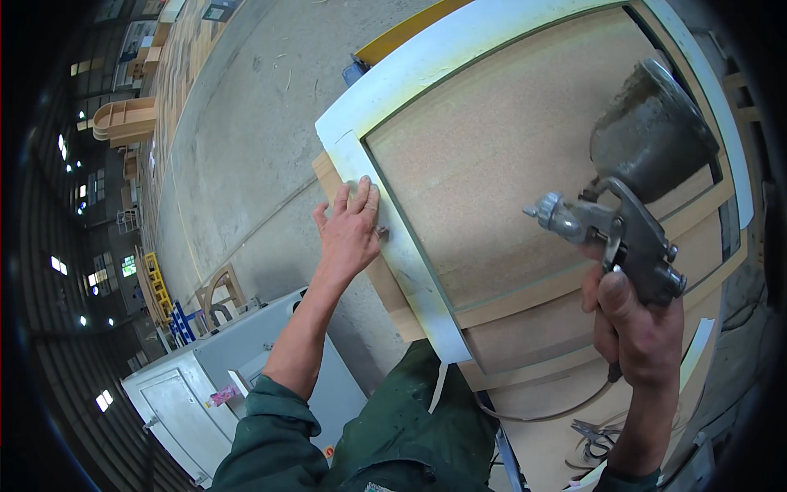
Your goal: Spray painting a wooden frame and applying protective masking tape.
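Grimy grey spray gun (pixel 631 205) (cup on top) over white-painted frame (pixel 410 254).

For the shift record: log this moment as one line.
left hand: flat on white frame | right hand: holds spray gun above brown board | nozzle points left

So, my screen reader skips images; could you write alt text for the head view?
A right hand holds a grey spray gun over a white-painted frame lying on a chipboard panel, while the left hand rests flat on the frame's left edge. Concrete floor lies beyond.
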`<state>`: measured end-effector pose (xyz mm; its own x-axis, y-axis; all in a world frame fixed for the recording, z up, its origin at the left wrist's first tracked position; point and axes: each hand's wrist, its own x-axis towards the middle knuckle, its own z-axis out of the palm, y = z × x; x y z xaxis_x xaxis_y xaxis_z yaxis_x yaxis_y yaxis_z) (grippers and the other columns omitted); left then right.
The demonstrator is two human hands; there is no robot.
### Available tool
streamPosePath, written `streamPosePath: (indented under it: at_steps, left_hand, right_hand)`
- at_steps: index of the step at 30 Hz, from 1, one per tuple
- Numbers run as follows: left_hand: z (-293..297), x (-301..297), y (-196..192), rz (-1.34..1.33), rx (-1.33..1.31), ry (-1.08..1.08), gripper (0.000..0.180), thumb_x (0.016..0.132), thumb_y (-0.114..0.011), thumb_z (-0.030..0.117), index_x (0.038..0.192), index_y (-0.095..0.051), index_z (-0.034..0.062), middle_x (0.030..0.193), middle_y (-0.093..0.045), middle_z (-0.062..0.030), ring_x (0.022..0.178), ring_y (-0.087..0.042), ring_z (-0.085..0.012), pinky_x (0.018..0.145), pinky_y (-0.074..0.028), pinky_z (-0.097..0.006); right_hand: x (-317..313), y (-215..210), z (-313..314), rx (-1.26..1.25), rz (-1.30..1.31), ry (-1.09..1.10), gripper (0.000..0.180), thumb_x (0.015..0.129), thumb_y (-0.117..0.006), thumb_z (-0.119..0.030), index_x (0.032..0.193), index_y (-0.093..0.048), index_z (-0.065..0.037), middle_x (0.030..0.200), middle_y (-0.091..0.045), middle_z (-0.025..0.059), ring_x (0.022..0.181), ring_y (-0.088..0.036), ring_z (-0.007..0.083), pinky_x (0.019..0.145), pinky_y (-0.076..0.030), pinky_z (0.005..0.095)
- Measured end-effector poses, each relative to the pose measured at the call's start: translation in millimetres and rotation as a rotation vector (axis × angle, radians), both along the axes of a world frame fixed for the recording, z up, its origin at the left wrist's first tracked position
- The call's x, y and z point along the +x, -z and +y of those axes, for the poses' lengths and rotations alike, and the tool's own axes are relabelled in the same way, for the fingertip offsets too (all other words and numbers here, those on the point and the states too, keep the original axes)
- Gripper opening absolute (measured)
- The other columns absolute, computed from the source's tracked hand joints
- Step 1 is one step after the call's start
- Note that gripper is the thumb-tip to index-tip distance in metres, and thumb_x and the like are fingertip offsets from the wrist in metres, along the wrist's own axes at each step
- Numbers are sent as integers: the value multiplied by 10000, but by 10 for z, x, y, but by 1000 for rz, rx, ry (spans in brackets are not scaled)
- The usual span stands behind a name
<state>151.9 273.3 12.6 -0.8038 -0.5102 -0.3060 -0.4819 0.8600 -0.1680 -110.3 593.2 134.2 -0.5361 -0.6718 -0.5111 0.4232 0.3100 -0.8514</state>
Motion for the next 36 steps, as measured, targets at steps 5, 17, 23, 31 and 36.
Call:
streamPosePath:
  at_steps: [5,17,23,31,36]
  left_hand:
    - [-3,-17,1,1,23,-6,692,853,-694,132,1527,-543,90,1671,-442,-76,1485,-436,-339,1124,-291,-594]
    - [-25,-26,-9,-42,14,-3,744,852,-739,178,1558,-513,112,1674,-442,-60,1501,-421,-315,1144,-285,-586]
    - [-20,-13,3,-50,-12,16,750,845,-739,168,1558,-514,113,1666,-454,-60,1505,-417,-299,1146,-287,-558]
    - [-8,-33,40,-27,-1,2,743,829,-704,111,1550,-527,112,1671,-448,-55,1489,-431,-297,1147,-279,-561]
    - [-12,-1,-33,-39,-29,1,747,827,-709,115,1552,-527,113,1675,-442,-56,1490,-428,-303,1139,-283,-560]
  right_hand:
    - [33,-145,364,110,-66,0,700,947,-774,-546,1305,-647,42,762,-632,43,420,-444,24,369,-281,206]
    - [124,-384,1577,281,-137,-38,743,913,-813,-526,1342,-599,41,697,-635,78,436,-490,38,399,-357,208]
    - [143,-330,1587,285,-152,-56,728,922,-810,-449,1421,-570,23,705,-655,94,422,-483,42,382,-349,209]
    - [79,-119,893,176,-73,25,751,930,-791,-538,1350,-605,57,741,-634,59,417,-462,22,365,-310,196]
    - [62,60,454,6,63,50,722,975,-736,-547,1374,-628,45,793,-657,51,400,-434,10,343,-267,190]
